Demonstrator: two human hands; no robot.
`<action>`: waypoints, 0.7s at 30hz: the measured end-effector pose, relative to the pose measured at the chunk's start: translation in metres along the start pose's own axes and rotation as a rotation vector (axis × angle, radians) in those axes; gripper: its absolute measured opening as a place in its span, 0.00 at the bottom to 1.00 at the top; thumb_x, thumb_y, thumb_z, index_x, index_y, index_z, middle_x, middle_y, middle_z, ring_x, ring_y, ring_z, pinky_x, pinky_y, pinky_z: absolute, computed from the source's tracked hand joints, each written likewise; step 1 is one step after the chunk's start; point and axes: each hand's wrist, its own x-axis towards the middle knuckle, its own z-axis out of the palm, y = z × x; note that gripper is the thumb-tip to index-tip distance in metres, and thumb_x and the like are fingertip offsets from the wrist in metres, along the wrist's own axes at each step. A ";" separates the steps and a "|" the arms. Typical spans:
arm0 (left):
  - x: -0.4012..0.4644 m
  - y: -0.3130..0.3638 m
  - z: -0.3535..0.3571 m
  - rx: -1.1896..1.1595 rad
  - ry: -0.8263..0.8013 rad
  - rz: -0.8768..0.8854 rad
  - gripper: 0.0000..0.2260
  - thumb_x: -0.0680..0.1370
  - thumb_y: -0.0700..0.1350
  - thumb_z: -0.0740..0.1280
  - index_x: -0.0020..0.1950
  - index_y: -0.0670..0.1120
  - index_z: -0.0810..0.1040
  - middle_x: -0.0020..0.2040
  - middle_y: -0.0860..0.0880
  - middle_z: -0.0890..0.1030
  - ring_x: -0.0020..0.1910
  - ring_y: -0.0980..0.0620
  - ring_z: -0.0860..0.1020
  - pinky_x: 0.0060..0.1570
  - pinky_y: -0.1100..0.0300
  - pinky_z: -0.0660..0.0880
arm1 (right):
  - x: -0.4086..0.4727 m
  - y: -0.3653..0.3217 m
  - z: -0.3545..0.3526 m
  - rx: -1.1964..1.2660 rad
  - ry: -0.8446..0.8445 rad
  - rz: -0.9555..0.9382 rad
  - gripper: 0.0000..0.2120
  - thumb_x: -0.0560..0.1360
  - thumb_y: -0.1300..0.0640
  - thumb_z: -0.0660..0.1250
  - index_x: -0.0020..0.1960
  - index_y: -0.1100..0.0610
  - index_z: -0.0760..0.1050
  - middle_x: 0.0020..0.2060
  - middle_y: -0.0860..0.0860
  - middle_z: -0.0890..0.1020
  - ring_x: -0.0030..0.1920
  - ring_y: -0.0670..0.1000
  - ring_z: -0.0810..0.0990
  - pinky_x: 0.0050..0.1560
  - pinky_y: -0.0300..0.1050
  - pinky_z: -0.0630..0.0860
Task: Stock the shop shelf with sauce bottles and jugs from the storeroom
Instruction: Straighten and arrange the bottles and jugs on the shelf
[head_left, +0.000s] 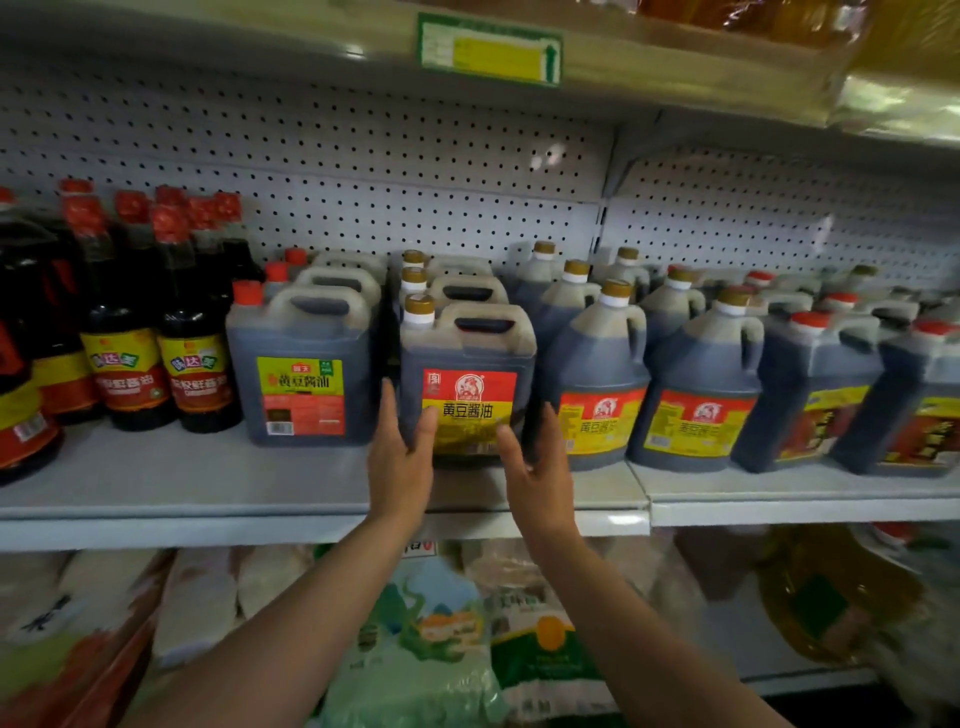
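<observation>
Both my forearms reach up from the bottom of the view toward the middle shelf (311, 499), and my hands flank one soy sauce jug (467, 374) with a red and yellow label. My left hand (400, 457) lies against the jug's lower left corner, fingers straight, thumb on the label front. My right hand (535, 467) is at the lower right corner, fingers straight too, thumb toward the label; I can't quite tell whether its palm touches the jug or stands just off it. Neither hand is curled round anything, and they are apart with the jug between them. The jug stands upright, long axis vertical, straight ahead of me and slightly above my wrists, so both hands are about equally near. It heads a row running back toward the pegboard (363, 197), gold caps one behind another. Its handle sits on top, to the right of the cap. Dark sauce fills it close to the shoulder. Just to the left stands a green-labelled jug (298, 364) with a narrow gap between the two; just to the right a rounder jug (597, 374) nearly touches. Tall bottles (156, 322) with red caps crowd the far left. I judge the next move is a squaring nudge, pushing the jug back or straightening it, and the tight neighbour on the right leaves little room.
</observation>
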 end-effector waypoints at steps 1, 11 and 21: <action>0.001 0.001 0.003 0.019 -0.003 -0.023 0.33 0.80 0.65 0.58 0.81 0.59 0.49 0.79 0.50 0.62 0.75 0.44 0.66 0.71 0.45 0.66 | 0.001 -0.001 -0.001 -0.014 -0.051 0.010 0.44 0.74 0.30 0.63 0.82 0.48 0.54 0.79 0.46 0.63 0.78 0.49 0.62 0.73 0.42 0.62; 0.017 0.000 0.013 0.090 0.074 -0.115 0.28 0.81 0.61 0.59 0.80 0.58 0.57 0.74 0.46 0.71 0.71 0.41 0.70 0.69 0.45 0.68 | 0.002 0.000 0.004 0.079 -0.112 0.131 0.32 0.80 0.36 0.59 0.81 0.38 0.52 0.77 0.47 0.68 0.75 0.53 0.68 0.68 0.47 0.66; 0.050 -0.011 0.013 0.228 0.150 -0.107 0.25 0.82 0.62 0.56 0.78 0.57 0.63 0.67 0.44 0.78 0.66 0.40 0.74 0.64 0.44 0.71 | 0.028 -0.003 0.014 0.148 -0.153 0.160 0.30 0.80 0.35 0.57 0.80 0.38 0.55 0.78 0.44 0.65 0.76 0.50 0.65 0.69 0.42 0.61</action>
